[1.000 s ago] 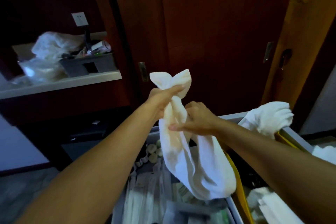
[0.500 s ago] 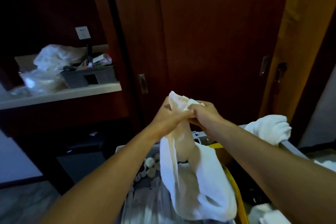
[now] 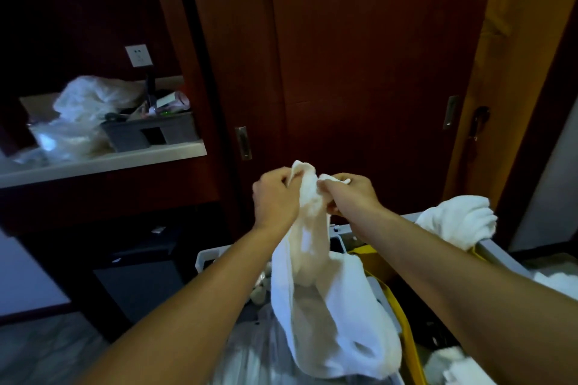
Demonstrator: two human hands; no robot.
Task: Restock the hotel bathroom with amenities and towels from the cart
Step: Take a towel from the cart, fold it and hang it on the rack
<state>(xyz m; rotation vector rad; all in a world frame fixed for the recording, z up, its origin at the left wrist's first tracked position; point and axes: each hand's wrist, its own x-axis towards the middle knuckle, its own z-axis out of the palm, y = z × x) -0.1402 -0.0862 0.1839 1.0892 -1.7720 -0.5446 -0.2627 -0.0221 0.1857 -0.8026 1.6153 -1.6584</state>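
left hand (image 3: 275,197) and right hand (image 3: 352,194) grip the white towel's (image 3: 325,306) top, hanging lengthwise straight down.

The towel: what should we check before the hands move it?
1. Left hand grips the towel top: ok.
2. Right hand grips it too: ok.
3. Towel hangs clear above the cart: ok.
4. Towel clean: not ok, a brownish patch shows.
5. Towel folded neatly: not ok, it is bunched.
6. Bathroom way free: cannot tell, not in view.
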